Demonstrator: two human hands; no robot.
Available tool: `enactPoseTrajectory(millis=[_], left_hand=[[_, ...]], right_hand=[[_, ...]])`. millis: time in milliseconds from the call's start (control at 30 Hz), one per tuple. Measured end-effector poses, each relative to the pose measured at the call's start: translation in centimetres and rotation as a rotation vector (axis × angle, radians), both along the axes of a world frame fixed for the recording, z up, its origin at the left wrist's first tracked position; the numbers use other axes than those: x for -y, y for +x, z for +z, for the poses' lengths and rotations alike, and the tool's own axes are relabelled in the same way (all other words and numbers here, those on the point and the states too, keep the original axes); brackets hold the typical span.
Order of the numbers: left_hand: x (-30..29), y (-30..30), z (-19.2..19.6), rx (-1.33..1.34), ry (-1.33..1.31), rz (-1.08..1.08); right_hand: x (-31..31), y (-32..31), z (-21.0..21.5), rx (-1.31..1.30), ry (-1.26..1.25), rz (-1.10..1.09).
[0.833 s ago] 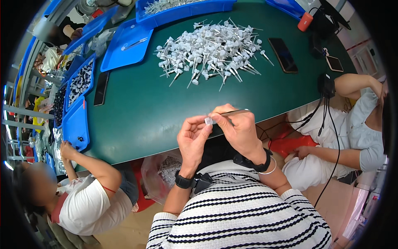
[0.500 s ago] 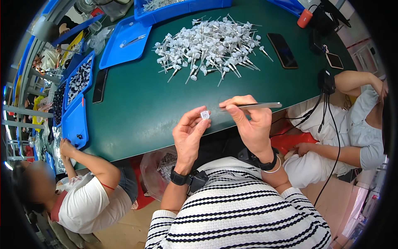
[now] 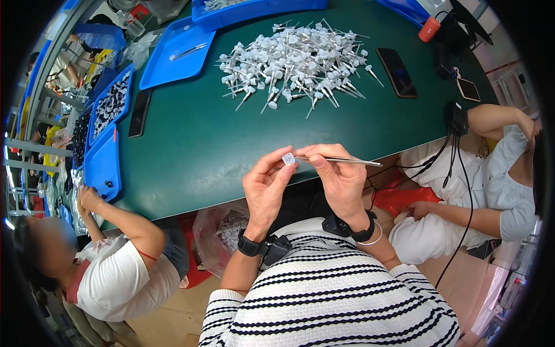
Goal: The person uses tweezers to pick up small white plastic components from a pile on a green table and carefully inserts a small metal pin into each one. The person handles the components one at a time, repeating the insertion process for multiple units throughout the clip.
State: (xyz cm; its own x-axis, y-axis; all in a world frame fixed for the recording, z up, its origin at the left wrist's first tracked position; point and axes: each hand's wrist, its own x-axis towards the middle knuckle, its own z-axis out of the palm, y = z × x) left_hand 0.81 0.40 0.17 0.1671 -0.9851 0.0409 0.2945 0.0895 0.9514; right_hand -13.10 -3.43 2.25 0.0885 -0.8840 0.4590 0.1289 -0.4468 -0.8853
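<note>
Centre of frame: left hand [image 3: 266, 185], half curled, pinching a small white piece [image 3: 289, 158]; right hand [image 3: 342, 184] closed on tweezers [image 3: 359, 161] pointing at it. Upper centre: white stemmed parts [image 3: 298, 63] heaped on green counter [image 3: 191, 139].

- Pale stemmed parts [image 3: 295, 65] heaped on green table [image 3: 196, 144]
- Dark phone [image 3: 396, 72] placed right of heap
- Black phone [image 3: 140, 113] laid left
- Blue tray [image 3: 173, 69], blue bin [image 3: 260, 18] set toward far side

Bright light glosses the tabletop [image 3: 191, 153]; edges bend.
</note>
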Motion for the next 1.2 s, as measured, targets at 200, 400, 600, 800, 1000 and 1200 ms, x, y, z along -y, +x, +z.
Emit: enactPoseTrajectory(millis=[200, 400, 600, 800, 1000, 1200], left_hand=[[-0.1, 0.0, 0.0, -0.020, -0.027, 0.014], [-0.2, 0.1, -0.1, -0.032, -0.025, 0.009], [-0.3, 0.0, -0.3, -0.090, -0.007, -0.016], [-0.3, 0.2, -0.4, -0.100, 0.010, -0.023], [-0.4, 0.5, 0.2, -0.205, 0.086, -0.046], [-1.2, 0.2, 0.8, -0.167, 0.036, -0.015]], right_hand=[[0.1, 0.2, 0.2, -0.152, -0.129, -0.061], [-0.2, 0.2, 0.4, -0.166, -0.121, -0.061], [-0.2, 0.5, 0.0, -0.204, -0.162, -0.089], [-0.5, 0.4, 1.1, -0.185, -0.149, -0.073], [-0.7, -0.7, 1.0, 0.002, -0.077, -0.105], [-1.7, -1.2, 0.6, 0.031, -0.029, -0.071]])
